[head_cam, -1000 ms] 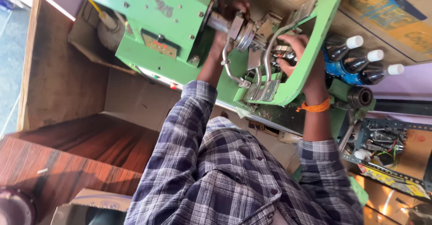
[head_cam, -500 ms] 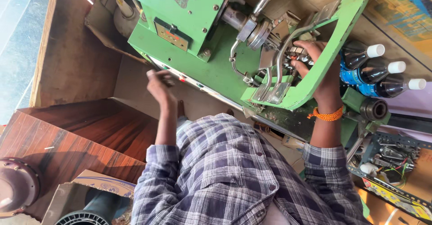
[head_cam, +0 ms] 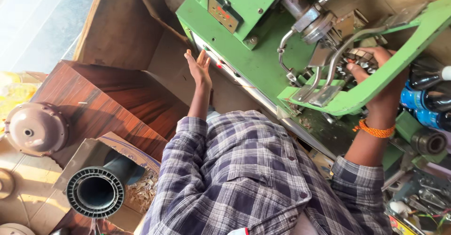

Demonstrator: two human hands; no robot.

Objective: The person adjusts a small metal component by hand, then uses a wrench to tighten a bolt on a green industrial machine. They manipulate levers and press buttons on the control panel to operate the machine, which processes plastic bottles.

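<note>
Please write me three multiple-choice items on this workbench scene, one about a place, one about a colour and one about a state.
1. Where is the right hand?
A. on the ribbed black cylinder
B. inside the green machine's frame, on a ring of metal teeth
C. on the wooden box

2. What colour is the band on the right wrist?
A. orange
B. white
C. black

3. How is the left hand?
A. closed on a tool
B. flat on the floor
C. open and empty, fingers spread

Answers: 1 B, its fingers rest on the toothed part behind the green arm. 2 A, an orange cord circles the wrist. 3 C, the palm shows with nothing in it, beside the machine's edge.
</note>
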